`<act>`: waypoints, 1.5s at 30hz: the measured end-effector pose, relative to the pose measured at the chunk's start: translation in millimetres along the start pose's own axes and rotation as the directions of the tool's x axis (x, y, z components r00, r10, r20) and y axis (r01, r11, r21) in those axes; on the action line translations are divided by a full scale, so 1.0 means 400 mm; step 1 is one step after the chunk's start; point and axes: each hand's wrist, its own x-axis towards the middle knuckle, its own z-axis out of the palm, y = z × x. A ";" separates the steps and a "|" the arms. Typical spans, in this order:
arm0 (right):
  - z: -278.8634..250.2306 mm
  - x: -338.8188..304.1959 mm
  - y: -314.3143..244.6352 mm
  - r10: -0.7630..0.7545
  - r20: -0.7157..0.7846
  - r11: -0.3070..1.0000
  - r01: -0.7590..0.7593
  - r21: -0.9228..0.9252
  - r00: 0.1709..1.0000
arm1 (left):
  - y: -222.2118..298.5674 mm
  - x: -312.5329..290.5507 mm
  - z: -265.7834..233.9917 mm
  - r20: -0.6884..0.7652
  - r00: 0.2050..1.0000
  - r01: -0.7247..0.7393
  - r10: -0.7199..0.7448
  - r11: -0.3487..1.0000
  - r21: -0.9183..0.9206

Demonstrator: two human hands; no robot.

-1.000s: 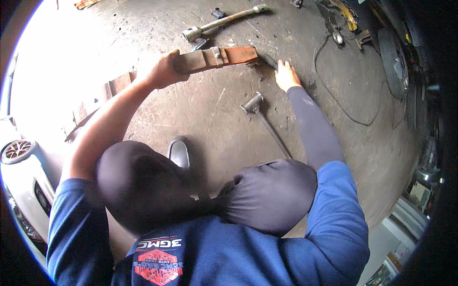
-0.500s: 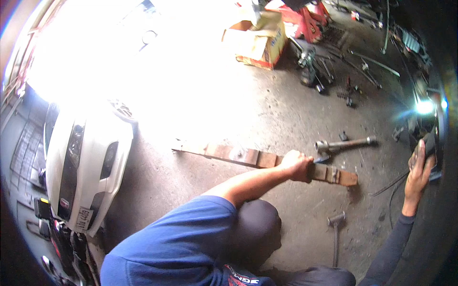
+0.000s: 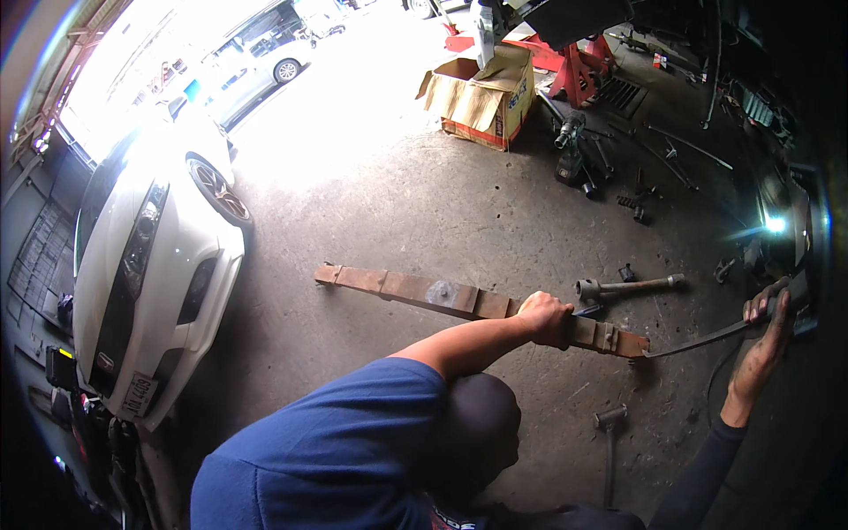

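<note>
At the left a white car (image 3: 159, 291) is seen. In front of the person, a rusty leaf spring pack (image 3: 424, 291) is gripped by the left hand (image 3: 545, 318), fingers closed around it; its longer part is left of the grip, its shorter end right. Farther right, a hammer (image 3: 609, 419) is seen nearer the body. From near the pack's right end, a dark curved strip (image 3: 702, 341) is extended to the right hand (image 3: 761, 349), whose closure cannot be told.

The grimy floor (image 3: 353, 212) carries a rusty leaf-spring pack (image 3: 411, 290), socket wrench (image 3: 629, 287), cardboard box (image 3: 477, 132) and, apparently, a power tool (image 3: 570, 152).
</note>
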 end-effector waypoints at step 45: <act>0.148 -0.077 0.082 -0.018 -0.286 0.995 0.045 0.086 0.958 | -0.069 0.071 0.053 -0.069 0.998 -0.003 0.010 0.994 0.106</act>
